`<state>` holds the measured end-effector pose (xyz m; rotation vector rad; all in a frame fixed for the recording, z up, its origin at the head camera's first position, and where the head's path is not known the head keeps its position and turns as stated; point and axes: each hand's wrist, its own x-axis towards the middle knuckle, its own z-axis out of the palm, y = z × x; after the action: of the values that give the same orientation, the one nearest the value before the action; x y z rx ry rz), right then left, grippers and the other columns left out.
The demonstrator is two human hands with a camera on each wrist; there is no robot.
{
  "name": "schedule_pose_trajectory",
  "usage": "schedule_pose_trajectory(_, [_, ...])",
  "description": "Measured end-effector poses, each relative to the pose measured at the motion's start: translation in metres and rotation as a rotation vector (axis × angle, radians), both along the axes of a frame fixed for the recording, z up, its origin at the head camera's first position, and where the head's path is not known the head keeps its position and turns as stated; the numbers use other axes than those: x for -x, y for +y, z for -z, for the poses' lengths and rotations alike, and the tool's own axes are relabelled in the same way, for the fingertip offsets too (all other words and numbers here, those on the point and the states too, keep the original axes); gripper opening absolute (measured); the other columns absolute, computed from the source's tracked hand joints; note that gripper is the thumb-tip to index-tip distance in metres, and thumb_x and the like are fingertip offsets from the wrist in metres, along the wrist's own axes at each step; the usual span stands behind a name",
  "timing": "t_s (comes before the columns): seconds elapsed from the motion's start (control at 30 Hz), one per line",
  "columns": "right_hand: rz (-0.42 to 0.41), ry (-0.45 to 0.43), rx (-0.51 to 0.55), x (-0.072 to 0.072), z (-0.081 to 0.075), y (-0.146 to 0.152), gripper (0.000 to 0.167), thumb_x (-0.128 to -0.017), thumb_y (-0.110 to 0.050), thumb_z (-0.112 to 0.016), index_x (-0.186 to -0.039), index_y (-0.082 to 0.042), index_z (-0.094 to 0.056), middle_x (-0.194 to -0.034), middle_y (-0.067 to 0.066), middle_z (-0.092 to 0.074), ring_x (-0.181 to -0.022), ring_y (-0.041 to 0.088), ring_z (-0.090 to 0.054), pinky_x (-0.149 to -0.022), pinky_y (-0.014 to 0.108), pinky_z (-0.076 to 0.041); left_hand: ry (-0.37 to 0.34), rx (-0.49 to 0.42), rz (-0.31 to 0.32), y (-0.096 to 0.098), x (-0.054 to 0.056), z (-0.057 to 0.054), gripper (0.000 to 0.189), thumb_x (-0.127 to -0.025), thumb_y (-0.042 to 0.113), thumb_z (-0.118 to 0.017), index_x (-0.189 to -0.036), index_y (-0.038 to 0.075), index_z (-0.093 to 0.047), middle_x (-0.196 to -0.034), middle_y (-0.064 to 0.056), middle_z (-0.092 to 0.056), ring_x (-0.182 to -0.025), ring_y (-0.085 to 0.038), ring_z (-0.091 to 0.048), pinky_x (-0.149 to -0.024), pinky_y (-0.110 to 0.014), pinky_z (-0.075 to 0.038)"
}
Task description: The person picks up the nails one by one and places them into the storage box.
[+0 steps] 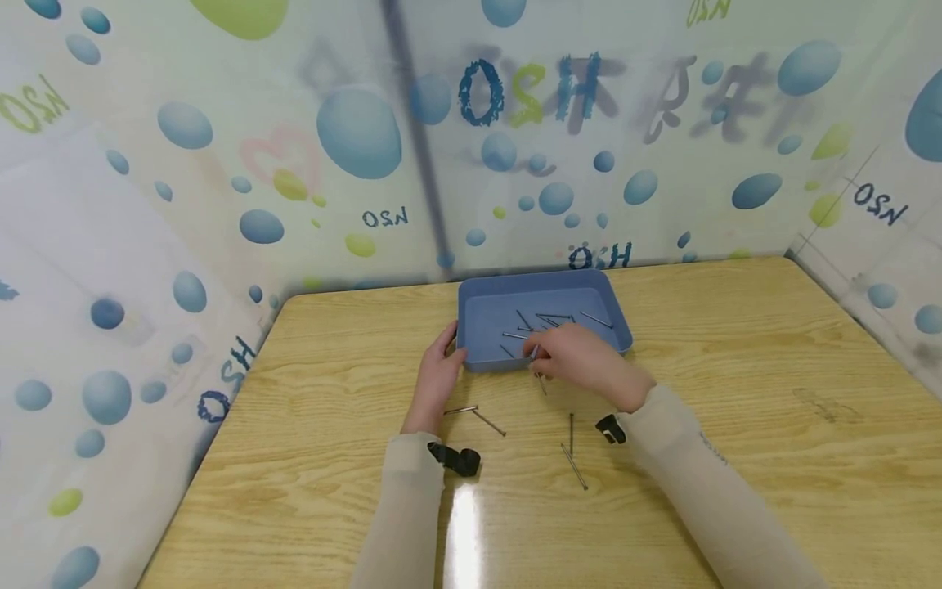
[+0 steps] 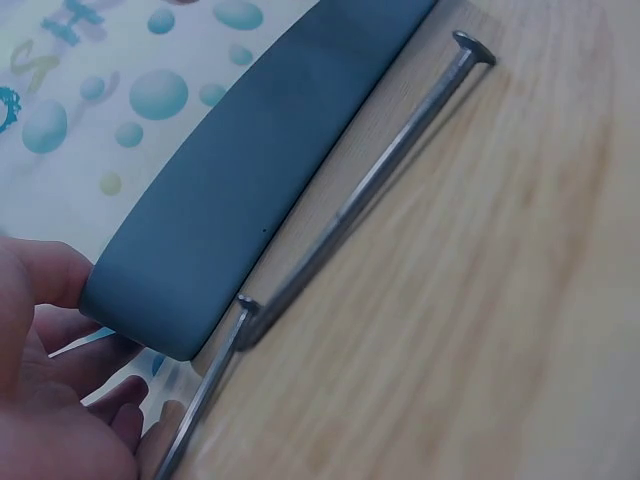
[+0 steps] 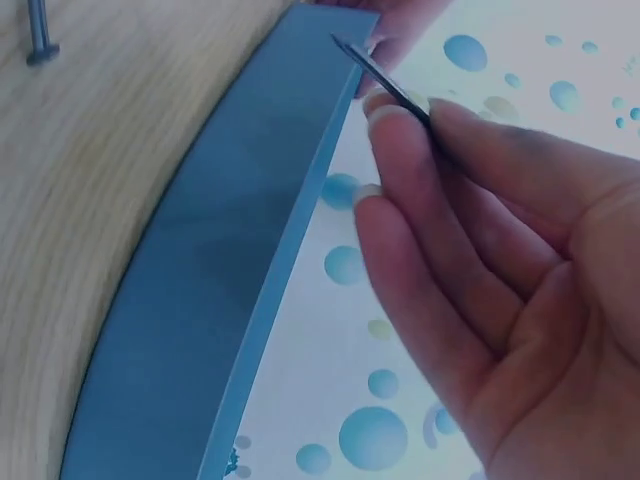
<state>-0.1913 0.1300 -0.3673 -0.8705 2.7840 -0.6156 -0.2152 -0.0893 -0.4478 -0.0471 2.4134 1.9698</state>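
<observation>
A shallow blue tray [image 1: 540, 366] lies on the table with several metal nails [image 1: 596, 320] scattered inside. My left hand [image 1: 439, 376] holds its front left corner, thumb at the front and fingers along the side wall. Over the tray's front edge, my right hand [image 1: 581, 360] pinches a nail [image 3: 385, 75] between thumb and fingertips, its pointed end sticking out. In front of the tray, two nails [image 1: 489, 423] lie near my left wrist, touching or almost touching. Another pair of nails [image 1: 574, 468] lies closer to my right wrist.
The wooden table [image 1: 316, 458] reaches back to a wall covering [image 1: 353, 188] printed with blue and green drops, close behind the tray. Black straps [image 1: 456, 460] sit at both wrists over light sleeves.
</observation>
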Motion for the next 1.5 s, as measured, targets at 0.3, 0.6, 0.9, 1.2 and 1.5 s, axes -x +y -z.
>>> schedule_pose_trajectory(0.3, [0.017,0.068,0.13,0.009,0.0,0.009,0.008,-0.086,-0.022,-0.059,-0.091,-0.018,-0.063,-0.074,-0.004,-0.064,-0.058,0.008,-0.056,-0.054,0.026,-0.044,-0.01,0.005,0.0,-0.001,0.002,0.002,0.052,-0.091,0.014,-0.045,-0.141,0.018,-0.03,-0.141,0.008,-0.029,-0.13,-0.01,-0.021,-0.102,-0.034,-0.025])
schedule_pose_trajectory(0.6, [0.09,0.034,0.234,0.015,0.001,0.016,0.014,-0.088,-0.023,-0.057,-0.097,-0.015,-0.064,-0.078,-0.001,-0.065,-0.066,0.014,-0.06,-0.054,0.028,-0.045,-0.007,0.011,-0.004,-0.001,0.002,0.001,0.051,-0.091,0.013,-0.044,-0.141,0.019,-0.031,-0.141,0.009,-0.03,-0.13,-0.01,-0.022,-0.102,-0.034,-0.025])
schedule_pose_trajectory(0.9, [0.187,-0.118,0.421,0.023,0.008,0.022,0.016,-0.089,-0.025,-0.055,-0.099,-0.016,-0.063,-0.085,0.0,-0.065,-0.075,0.024,-0.061,-0.067,0.037,-0.049,-0.024,-0.003,-0.009,0.0,0.002,0.0,0.052,-0.091,0.013,-0.045,-0.141,0.019,-0.031,-0.141,0.009,-0.029,-0.13,-0.01,-0.02,-0.102,-0.035,-0.025])
schedule_pose_trajectory(1.2, [0.202,-0.166,0.538,0.035,0.024,0.034,0.026,-0.09,-0.023,-0.054,-0.108,-0.008,-0.063,-0.095,0.013,-0.064,-0.078,0.028,-0.061,-0.068,0.041,-0.05,-0.012,0.025,-0.018,0.001,0.001,0.0,0.051,-0.09,0.013,-0.045,-0.14,0.019,-0.032,-0.141,0.008,-0.03,-0.13,-0.011,-0.021,-0.103,-0.035,-0.024])
schedule_pose_trajectory(1.5, [0.278,-0.052,0.411,0.044,0.032,0.053,0.024,-0.089,-0.02,-0.054,-0.107,-0.005,-0.063,-0.093,0.011,-0.063,-0.075,0.023,-0.06,-0.067,0.038,-0.049,-0.013,0.033,-0.017,0.001,0.001,0.0,0.052,-0.091,0.014,-0.045,-0.14,0.019,-0.032,-0.141,0.008,-0.03,-0.13,-0.01,-0.021,-0.102,-0.035,-0.024])
